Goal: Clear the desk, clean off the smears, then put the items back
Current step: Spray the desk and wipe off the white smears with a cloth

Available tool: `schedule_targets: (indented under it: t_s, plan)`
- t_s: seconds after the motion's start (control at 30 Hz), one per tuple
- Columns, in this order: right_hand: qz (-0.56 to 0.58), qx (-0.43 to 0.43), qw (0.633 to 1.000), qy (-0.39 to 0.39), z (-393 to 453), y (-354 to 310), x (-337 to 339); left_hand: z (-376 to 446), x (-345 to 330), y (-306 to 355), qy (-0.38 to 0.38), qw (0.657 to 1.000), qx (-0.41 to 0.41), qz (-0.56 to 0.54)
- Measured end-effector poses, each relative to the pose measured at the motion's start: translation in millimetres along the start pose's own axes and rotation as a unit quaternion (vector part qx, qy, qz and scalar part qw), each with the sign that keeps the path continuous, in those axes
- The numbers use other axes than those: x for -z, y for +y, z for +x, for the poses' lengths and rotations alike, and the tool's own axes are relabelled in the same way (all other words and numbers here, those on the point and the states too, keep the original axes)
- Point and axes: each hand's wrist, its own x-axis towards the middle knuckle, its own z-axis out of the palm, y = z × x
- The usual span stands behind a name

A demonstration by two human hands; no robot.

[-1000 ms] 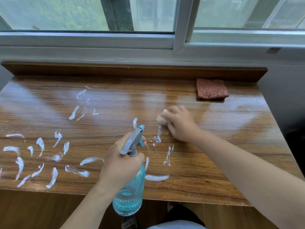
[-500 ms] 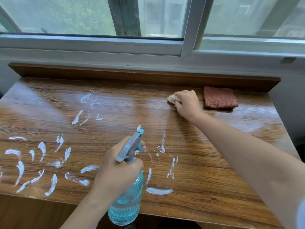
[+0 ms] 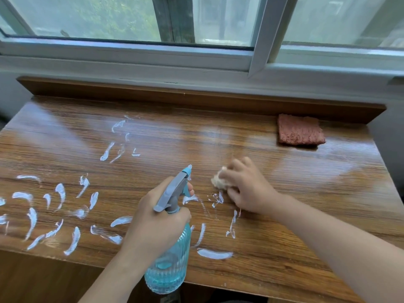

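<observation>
Head view, looking down on wooden table (image 3: 306, 215) set under a window (image 3: 196, 22). Left hand (image 3: 153, 221) wrapped round the neck of a blue spray bottle (image 3: 168, 265); grip closed tight on it, one finger in front by the trigger. Grey spray head (image 3: 172, 191) points up and away, nozzle toward the middle of the table. Bottle body hangs past the near table edge, liquid visible in the lower part.

Right hand (image 3: 247, 186) palm-down on the table, just right of the nozzle. Grip closed over a pale crumpled wad (image 3: 218, 181), paper or cloth, cannot tell which; only its left end shows past the fingers. Wad pressed on the surface. Hand slightly blurred.

White smears (image 3: 59, 204) spread thick over left half of the table, curved strokes. Smaller cluster (image 3: 118, 143) further back, centre-left. More streaks between and below the two hands, one long stroke (image 3: 214, 254) near the front edge. Right half of the table glossy, reflecting window light.

Reddish-brown scouring pad (image 3: 300, 133) lies flat at back right, close to the raised wooden back rail (image 3: 153, 92), well apart from both hands
</observation>
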Motion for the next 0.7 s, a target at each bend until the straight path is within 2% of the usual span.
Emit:
schedule_targets:
  t_s: [0.07,0.13,0.27,0.37,0.43,0.6,0.7]
  plan:
    - [0.027,0.013,0.999,-0.031,-16,-6,2,0,1,2,-0.002,1.000,-0.008,0.008]
    - [0.017,-0.011,0.999,-0.029,-3,7,7,-1,1,3,-0.005,1.000,-0.014,0.001]
    - [-0.031,-0.118,0.991,0.058,47,55,2,-8,1,5,-0.013,1.000,-0.017,0.018]
    - [-0.057,-0.156,0.983,0.080,54,47,-8,-16,2,2,-0.017,1.000,-0.018,0.013]
    - [-0.066,-0.115,0.989,0.069,40,24,-11,-21,3,1,-0.028,0.999,-0.024,0.010]
    - [-0.014,0.040,0.999,-0.031,-44,-36,-20,-28,5,-7,-0.037,0.998,-0.034,0.025]
    - [-0.029,0.068,0.997,-0.032,-55,-41,-17,-30,6,-12,-0.040,0.998,-0.035,0.016]
